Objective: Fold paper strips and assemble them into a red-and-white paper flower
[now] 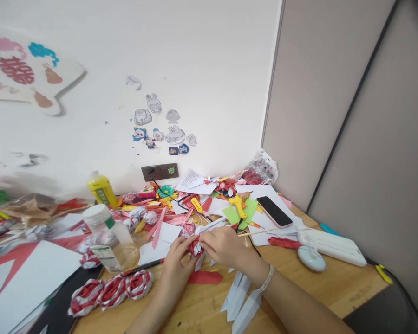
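Between my hands is a small red-and-white paper flower (195, 247). My left hand (176, 262) grips its left side with thumb and fingers. My right hand (220, 245) pinches it from the right, and the fingertips partly cover it. A thin wooden stick (259, 231) sticks out to the right, just past my right hand; where its other end goes is hidden. A red paper piece (205, 277) lies below the flower. Folded white paper strips (242, 297) lie under my right wrist. A pink paper flower (188, 229) sits just behind my fingers.
Left are red-and-white paper roses (113, 291), a clear jar (107, 246) and a yellow bottle (102, 189). Behind my hands lie a yellow glue gun (238, 207), a phone (274, 212) and paper scraps. A white power strip (332, 245) and a mouse (311, 258) lie right.
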The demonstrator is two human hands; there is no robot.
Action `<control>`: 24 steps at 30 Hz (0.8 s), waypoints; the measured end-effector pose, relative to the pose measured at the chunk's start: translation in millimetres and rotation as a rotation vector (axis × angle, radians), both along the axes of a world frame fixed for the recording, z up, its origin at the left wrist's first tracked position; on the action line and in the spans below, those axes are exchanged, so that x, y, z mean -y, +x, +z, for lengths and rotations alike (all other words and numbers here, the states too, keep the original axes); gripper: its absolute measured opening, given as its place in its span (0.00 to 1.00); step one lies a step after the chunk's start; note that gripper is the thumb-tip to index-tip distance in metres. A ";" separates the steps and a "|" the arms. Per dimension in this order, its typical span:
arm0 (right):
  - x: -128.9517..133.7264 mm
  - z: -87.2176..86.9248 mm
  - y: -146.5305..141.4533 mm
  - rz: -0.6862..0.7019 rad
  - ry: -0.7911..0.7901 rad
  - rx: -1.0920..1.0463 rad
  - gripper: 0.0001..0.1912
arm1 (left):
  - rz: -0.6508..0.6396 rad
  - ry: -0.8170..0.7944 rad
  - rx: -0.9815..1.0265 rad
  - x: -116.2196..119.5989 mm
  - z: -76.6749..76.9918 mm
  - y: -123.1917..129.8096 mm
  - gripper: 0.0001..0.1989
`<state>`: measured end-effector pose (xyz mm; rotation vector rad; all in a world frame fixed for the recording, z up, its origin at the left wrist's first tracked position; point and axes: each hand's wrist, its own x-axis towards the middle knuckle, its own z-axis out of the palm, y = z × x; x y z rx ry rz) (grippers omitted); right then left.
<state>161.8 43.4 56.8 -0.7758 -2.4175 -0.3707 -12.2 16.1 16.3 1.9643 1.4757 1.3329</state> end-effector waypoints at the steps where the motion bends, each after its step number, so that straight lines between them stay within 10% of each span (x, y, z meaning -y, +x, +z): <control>1: -0.9 -0.2 0.8 0.017 0.034 0.041 0.08 | -0.005 -0.003 -0.005 -0.3 -1.0 -0.4 0.19; 24: -5.8 -3.1 3.0 0.020 0.236 0.202 0.05 | -0.006 -0.025 0.005 0.3 2.8 1.4 0.18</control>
